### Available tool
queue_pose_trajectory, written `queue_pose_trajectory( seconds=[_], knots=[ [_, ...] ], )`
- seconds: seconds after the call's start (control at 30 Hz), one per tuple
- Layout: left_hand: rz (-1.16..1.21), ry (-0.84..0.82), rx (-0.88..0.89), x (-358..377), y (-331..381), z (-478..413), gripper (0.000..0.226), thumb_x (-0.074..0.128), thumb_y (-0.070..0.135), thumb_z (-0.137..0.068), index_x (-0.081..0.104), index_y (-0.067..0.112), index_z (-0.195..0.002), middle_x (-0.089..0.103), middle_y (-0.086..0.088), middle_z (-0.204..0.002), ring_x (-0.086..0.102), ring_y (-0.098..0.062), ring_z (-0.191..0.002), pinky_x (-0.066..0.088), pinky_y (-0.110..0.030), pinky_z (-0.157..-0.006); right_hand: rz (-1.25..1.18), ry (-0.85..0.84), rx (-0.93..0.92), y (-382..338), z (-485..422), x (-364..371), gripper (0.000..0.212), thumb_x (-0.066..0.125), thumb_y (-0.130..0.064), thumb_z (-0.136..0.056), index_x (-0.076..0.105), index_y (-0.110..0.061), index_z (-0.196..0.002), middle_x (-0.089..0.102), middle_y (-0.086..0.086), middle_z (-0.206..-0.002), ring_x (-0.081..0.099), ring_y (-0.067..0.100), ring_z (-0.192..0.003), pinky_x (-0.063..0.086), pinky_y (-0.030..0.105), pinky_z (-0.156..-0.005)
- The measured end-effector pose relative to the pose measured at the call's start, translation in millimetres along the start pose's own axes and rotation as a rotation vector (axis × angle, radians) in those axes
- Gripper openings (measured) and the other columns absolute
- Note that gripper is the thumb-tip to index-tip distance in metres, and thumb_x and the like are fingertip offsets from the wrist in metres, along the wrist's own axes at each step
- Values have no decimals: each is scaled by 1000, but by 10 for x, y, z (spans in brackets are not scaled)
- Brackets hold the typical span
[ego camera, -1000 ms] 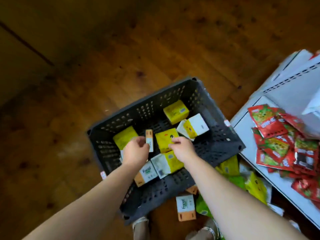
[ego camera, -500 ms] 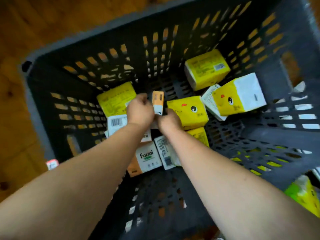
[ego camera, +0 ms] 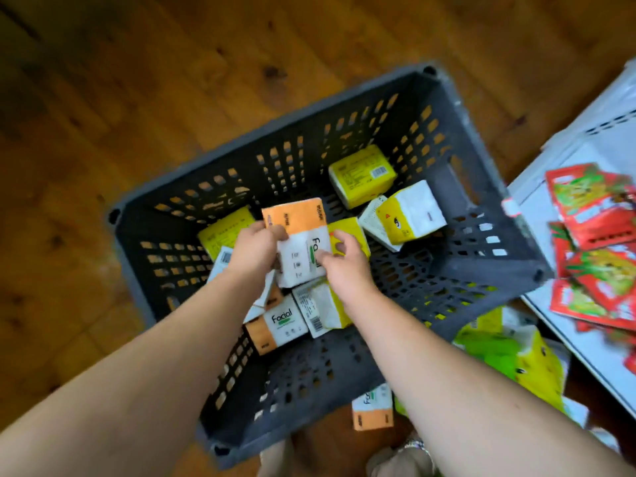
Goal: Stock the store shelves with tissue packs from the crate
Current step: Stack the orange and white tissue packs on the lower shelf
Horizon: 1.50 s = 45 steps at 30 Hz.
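A dark grey slotted crate (ego camera: 457, 215) stands on the wooden floor with several tissue packs inside. Over its middle I hold an orange-and-white "Facial" tissue pack (ego camera: 298, 232) with both hands. My left hand (ego camera: 256, 249) grips its left side, and my right hand (ego camera: 340, 259) pinches its right edge. Below it lie another orange "Facial" pack (ego camera: 278, 327) and a white-and-yellow pack (ego camera: 321, 306). Yellow packs sit at the back right (ego camera: 361, 173), the right (ego camera: 409, 213) and the left (ego camera: 225, 232) of the crate.
A white shelf (ego camera: 537, 204) at the right carries red snack packets (ego camera: 599, 249). Green and yellow packs (ego camera: 509, 352) and one orange "Facial" pack (ego camera: 373, 407) lie on the floor between crate and shelf. My feet (ego camera: 395, 459) show at the bottom edge.
The orange-and-white pack has come up out of the pile, held by both hands and turned face up. The camera has pulled back from the crate, so the shelf is in view again.
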<state>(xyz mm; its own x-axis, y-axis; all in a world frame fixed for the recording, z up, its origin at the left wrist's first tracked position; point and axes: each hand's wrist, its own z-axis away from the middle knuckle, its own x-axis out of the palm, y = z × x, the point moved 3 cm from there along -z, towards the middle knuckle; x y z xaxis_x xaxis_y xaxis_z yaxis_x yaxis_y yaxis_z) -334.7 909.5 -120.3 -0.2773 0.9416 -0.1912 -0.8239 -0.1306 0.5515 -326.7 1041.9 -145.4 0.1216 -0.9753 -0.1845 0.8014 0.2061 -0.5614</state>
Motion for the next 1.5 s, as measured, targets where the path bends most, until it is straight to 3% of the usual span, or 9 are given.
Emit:
queue_pose_trajectory(
  seconds=[0.17,0.3,0.43,0.57,0.77,0.87,1.03,1.23,1.5],
  knots=[
    [23,-137,-27,151,780,910,3,49,11,-77,47,13,-76,52,-11,-74,58,-32,-78,45,-39,-72,-177,-63,0,-656,787,-551,46,58,-3,-85,47,-21,-126,65,5,-105,64,21,-85,45,26,-53],
    [-110,-281,158,396,1566,1686,21,51,17,-53,52,15,-74,53,-12,-80,56,-31,-83,44,-41,-74,-346,37,-107,-1303,1500,-1185,45,56,8,-82,53,-15,-121,64,5,-93,62,17,-76,49,27,-62],
    [-223,-386,377,722,2181,2557,30,65,13,-74,58,20,-103,59,-4,-96,56,-20,-81,45,-30,-67,-459,124,-251,-1826,2190,-1909,52,50,17,-77,58,-11,-120,64,10,-95,61,18,-74,51,29,-70],
    [-258,-454,477,1196,2393,3214,26,74,20,-65,60,17,-87,64,-10,-91,62,-25,-80,53,-40,-72,-580,298,-306,-1917,2733,-2677,45,64,3,-71,60,-16,-111,66,12,-104,65,26,-87,51,37,-83],
    [-238,-562,576,2286,2045,4094,27,74,22,-76,52,19,-92,65,-13,-100,66,-24,-80,57,-35,-63,-795,631,-364,-1297,3368,-3726,38,72,-7,-76,53,-20,-106,68,5,-97,66,18,-76,53,27,-59],
    [-304,-552,621,2877,1766,4474,34,76,31,-70,48,24,-88,64,-11,-94,66,-29,-83,57,-45,-78,-812,751,-376,-963,3536,-4291,43,73,-5,-75,48,-18,-108,65,4,-92,65,20,-78,53,31,-68],
    [-550,-491,807,3789,1318,4801,37,66,27,-80,62,11,-113,57,-8,-110,59,-26,-101,47,-33,-93,-744,929,-343,-519,3565,-5275,40,74,-8,-74,50,-16,-105,63,5,-93,61,22,-83,48,29,-73],
    [-848,-424,934,4489,797,4725,17,57,26,-84,64,10,-87,55,-12,-106,57,-33,-95,43,-31,-83,-544,990,-239,31,3063,-5980,32,72,-22,-77,60,-8,-104,67,10,-100,64,27,-90,49,34,-80],
    [-853,-436,950,4908,288,4370,23,51,16,-87,67,10,-102,69,-10,-103,63,-28,-92,46,-29,-77,-269,804,-242,489,2490,-6184,22,69,-15,-78,66,-20,-100,70,2,-106,63,19,-94,49,29,-84]
  ],
)
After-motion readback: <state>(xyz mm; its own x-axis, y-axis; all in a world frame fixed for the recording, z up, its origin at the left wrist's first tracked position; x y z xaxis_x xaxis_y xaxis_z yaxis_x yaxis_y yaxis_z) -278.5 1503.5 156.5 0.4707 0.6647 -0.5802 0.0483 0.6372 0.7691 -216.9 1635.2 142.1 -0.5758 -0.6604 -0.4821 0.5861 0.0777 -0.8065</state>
